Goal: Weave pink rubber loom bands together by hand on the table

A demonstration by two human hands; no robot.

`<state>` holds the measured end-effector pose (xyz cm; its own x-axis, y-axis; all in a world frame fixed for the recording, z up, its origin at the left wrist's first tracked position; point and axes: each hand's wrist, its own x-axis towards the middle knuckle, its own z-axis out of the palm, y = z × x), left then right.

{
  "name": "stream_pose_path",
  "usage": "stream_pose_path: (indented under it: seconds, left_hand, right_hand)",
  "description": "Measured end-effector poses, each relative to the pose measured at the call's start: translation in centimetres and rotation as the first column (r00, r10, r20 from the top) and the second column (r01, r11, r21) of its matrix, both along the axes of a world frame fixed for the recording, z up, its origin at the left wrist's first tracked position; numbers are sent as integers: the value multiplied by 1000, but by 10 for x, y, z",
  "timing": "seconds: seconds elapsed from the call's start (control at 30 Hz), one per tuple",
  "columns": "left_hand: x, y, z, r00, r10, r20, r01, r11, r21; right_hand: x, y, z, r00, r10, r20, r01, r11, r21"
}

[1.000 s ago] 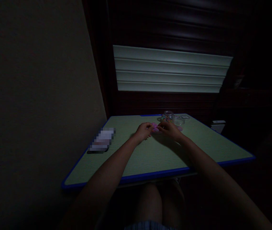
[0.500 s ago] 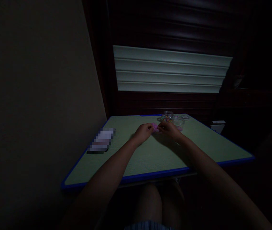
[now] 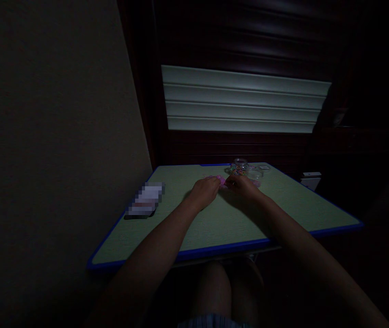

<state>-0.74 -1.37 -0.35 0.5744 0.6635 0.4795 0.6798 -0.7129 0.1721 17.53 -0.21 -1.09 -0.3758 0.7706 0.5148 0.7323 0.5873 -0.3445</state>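
Note:
A small pink thing [image 3: 222,181], too dim and partly covered to name, is held between my two hands above the table. My left hand [image 3: 205,191] is closed on its left part, the back of the hand turned towards me. From the right, my right hand [image 3: 242,186] pinches its other side with thumb and forefinger. Just beyond my right hand stands a clear jar [image 3: 240,166] with several small coloured rings or bands in it. A clear round container [image 3: 255,174] is beside the jar, with something pink near it.
The pale green table [image 3: 194,234] has a raised blue edge. A phone-like object [image 3: 145,200], blurred out, lies at the left. At the back right is a clear round lid [image 3: 264,168]. A wall [image 3: 60,136] rises close on the left.
My left hand has turned over and moved slightly forward, now covering more of the pink thing. My right hand has stayed nearly where it was.

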Motion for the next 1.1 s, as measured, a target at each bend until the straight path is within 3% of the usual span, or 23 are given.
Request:
stream_pose_path:
  seconds: [0.13, 0.3, 0.5, 0.8, 1.1]
  left_hand:
    - [0, 2, -1, 998, -1, -69, 8, 995, 101]
    - [-1, 1, 0, 975, 78, -207, -32, 976, 216]
    - [-4, 2, -2, 953, 143, -266, -72, 963, 259]
    - [-5, 2, -2, 937, 174, -303, -99, 964, 248]
    - [-6, 4, -4, 932, 173, -317, -93, 963, 252]
  right_hand:
    - [0, 1, -1, 1000, -2, 16, 2, 1000, -25]
    - [0, 0, 1, 997, -45, 62, 47, 999, -24]
    - [9, -9, 12, 943, -258, 211, 244, 966, 90]
    - [34, -8, 19, 762, -620, 188, 542, 768, 341]
    - [54, -4, 13, 598, -788, 147, 710, 606, 359]
